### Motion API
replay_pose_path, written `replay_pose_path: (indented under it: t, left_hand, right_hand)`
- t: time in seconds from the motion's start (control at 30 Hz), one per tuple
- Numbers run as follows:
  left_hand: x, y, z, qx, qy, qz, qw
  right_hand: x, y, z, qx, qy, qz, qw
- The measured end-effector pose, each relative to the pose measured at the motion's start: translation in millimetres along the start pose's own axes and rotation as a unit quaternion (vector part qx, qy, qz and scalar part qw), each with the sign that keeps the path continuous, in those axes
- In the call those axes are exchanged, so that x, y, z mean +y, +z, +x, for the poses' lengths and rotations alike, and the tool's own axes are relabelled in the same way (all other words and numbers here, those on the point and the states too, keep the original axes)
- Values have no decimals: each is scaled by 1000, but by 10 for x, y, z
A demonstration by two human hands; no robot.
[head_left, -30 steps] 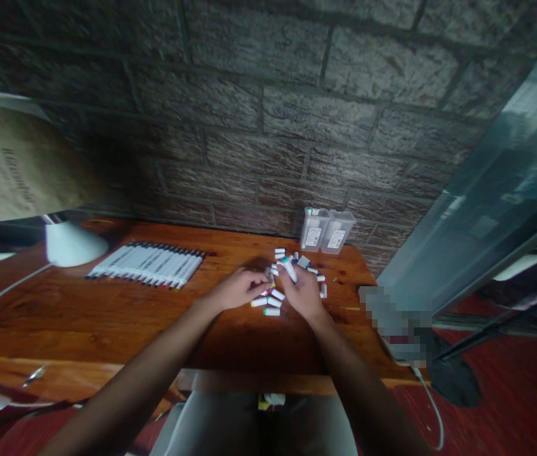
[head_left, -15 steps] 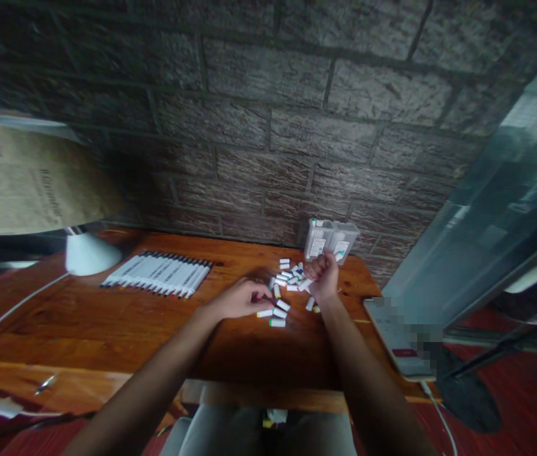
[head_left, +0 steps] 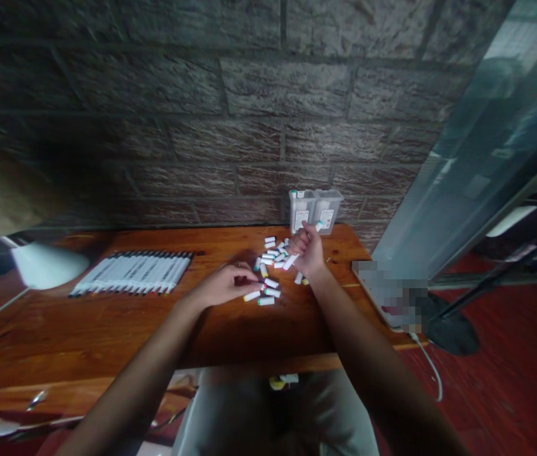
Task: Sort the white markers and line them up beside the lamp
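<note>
My left hand (head_left: 227, 284) is low over the table, its thumb and index finger pinched at a small white marker cap (head_left: 263, 287) with a red end. Right beside its fingertips lie several more white caps, among them one with a green end (head_left: 266, 301). My right hand (head_left: 309, 249) is closed around a white marker (head_left: 290, 261), held at a slant. A teal end (head_left: 318, 225) sticks out above the fist. Behind and left of that hand is a loose pile of white caps (head_left: 269, 256) with coloured ends; the hand partly hides it.
White markers (head_left: 130, 273) lie side by side in a row on the wooden table (head_left: 121, 335). Two clear plastic cases (head_left: 303, 204) stand against the brick wall. A lamp (head_left: 50, 265) is on the left. A flat device (head_left: 377, 294) with a cable lies at the right edge.
The view has shifted, so the table things appear further left and higher. My left fingers have closed at a cap. The right hand still holds the marker.
</note>
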State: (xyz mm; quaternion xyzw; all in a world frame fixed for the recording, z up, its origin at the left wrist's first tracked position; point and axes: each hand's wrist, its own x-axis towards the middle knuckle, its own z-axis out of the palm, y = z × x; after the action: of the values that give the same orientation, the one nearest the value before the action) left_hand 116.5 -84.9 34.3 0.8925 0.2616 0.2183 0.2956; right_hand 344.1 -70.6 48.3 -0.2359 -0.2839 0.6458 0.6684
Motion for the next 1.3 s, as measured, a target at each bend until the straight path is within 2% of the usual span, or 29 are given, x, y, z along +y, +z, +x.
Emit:
replay_pose_path:
  t: [0.3,0.53,0.7,0.77,0.83,0.9,0.93,1.0,1.1,1.13,1.2,1.3]
  left_hand:
    - [8,25,-6,-20,10,-12,1000]
    - [-84,90,1,6,-52,52,997]
    - [-92,73,17,19,-50,72,996]
    - [-57,48,26,40,-34,82,995]
    - [29,48,25,90,-10,104,990]
    - [179,109,7,124,22,125,984]
    - [272,170,-8,113,44,133,984]
    - [468,346,-45,40,94,160,982]
    - [674,649,-93,-57,164,205,963]
    - [698,729,-102,-62,167,210,961]
    - [681,820,-108,-37,155,220,962]
    - [579,728,-100,15,127,219,967]
  right_hand:
    - [-41,8,-11,-9,25,14,1000]
    - [-55,27,-36,-15,28,25,999]
    - [-52,28,-31,-22,36,32,999]
    - [-46,26,-28,-18,36,27,999]
    - [-46,28,-31,-13,36,29,999]
    - [-53,32,-37,-11,39,43,998]
    - [-58,32,-38,-11,41,52,998]
    - [-73,24,-34,-6,50,72,996]
    - [-100,-12,-13,5,59,101,993]
    - [-110,-26,-5,6,59,111,992]
    - [-129,-54,7,1,55,134,990]
    - [-145,-74,15,-13,51,156,986]
